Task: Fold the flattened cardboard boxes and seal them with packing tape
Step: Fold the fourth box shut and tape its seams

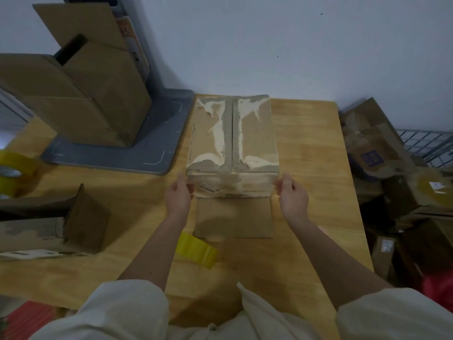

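The brown cardboard box with torn, whitish tape scars (232, 133) stands on the light wooden table (313, 168), at the centre toward the far edge, close to the pale wall. Its two top flaps are folded down and meet along a centre seam running far to near. One plain brown flap (234, 217) lies flat on the table on the near side of the box.

My left hand (178, 195) holds the near-left corner of the box, fingers curled against its side. My right hand (291, 192) holds the near-right corner, fingertips pinching the edge. Each grip is narrow and closed on the box; both forearms extend from pale rolled sleeves.

A yellow strip of packing tape (197, 250) lies on the table just near of the flat flap, partly hidden by my left forearm. A yellow roll of packing tape (14, 173) sits at the far-left edge of the view.

A small open brown carton (83, 219) rests on the table at the near left, well apart from the box. A grey metal stand base (157, 141) at the far left carries upright brown cardboard pieces (81, 94). A heap of crumpled cardboard boxes (392, 182) lies to the right of the table, beside a wire rack (426, 143).
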